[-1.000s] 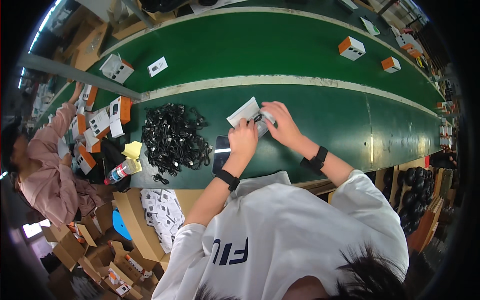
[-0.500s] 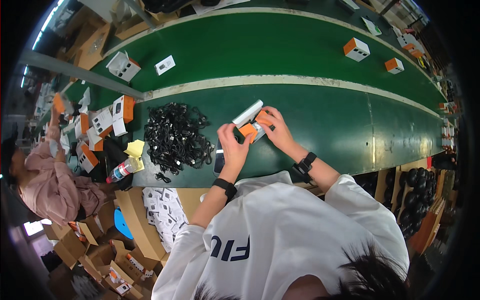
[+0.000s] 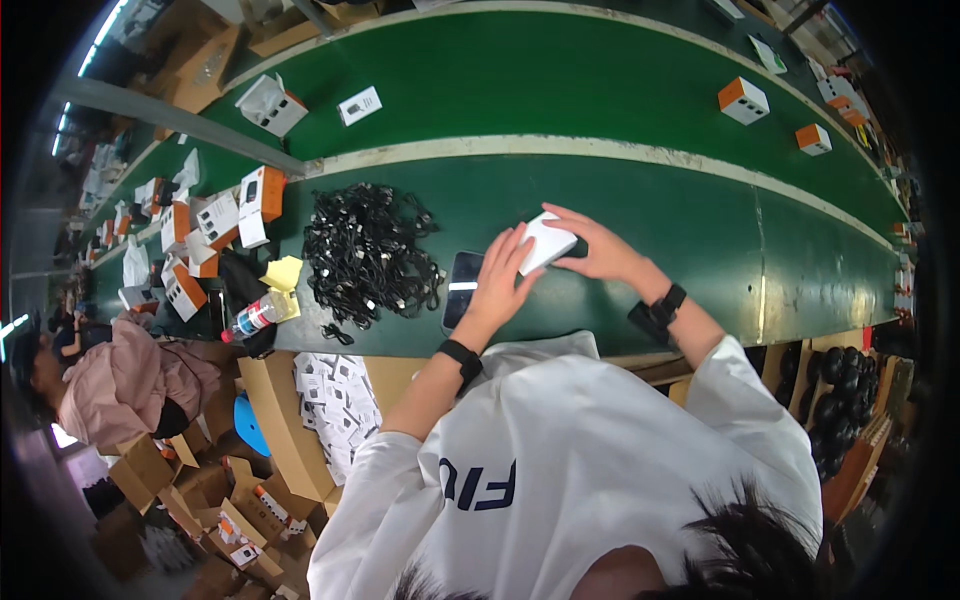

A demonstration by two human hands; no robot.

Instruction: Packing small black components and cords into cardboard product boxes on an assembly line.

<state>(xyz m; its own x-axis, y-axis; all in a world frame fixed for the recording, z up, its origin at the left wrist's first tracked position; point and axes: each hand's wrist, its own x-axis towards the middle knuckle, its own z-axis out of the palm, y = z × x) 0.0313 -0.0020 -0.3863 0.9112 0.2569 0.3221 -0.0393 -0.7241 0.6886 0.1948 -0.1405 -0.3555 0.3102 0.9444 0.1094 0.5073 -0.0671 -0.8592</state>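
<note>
A small box [image 3: 547, 246] shows its white face upward, its flap lying flat. It is between my two hands above the green worktable [image 3: 680, 240]. My left hand [image 3: 499, 280] grips its left side, fingertips along the edge. From the right, my right hand [image 3: 601, 250] holds the opposite side, fingers at the far edge and thumb near the front. The inside of the box is hidden. Beside my left hand lies a dark smartphone [image 3: 462, 288]. Left of the phone sits a large heap of black cables [image 3: 365, 250].
Several orange-and-white boxes [image 3: 262, 195] stand at the left, near a plastic bottle [image 3: 255, 316] and yellow paper [image 3: 284, 274]. A green conveyor belt [image 3: 560, 80] runs behind a pale rail, carrying more boxes [image 3: 743, 101]. Below the table, a carton holds white leaflets [image 3: 335, 410]. A person in pink [image 3: 125, 385] is at left.
The box was open with its flap raised and orange parts showing; now it is closed, white face up. Both hands have shifted slightly right in view. The person in pink has lowered an arm.
</note>
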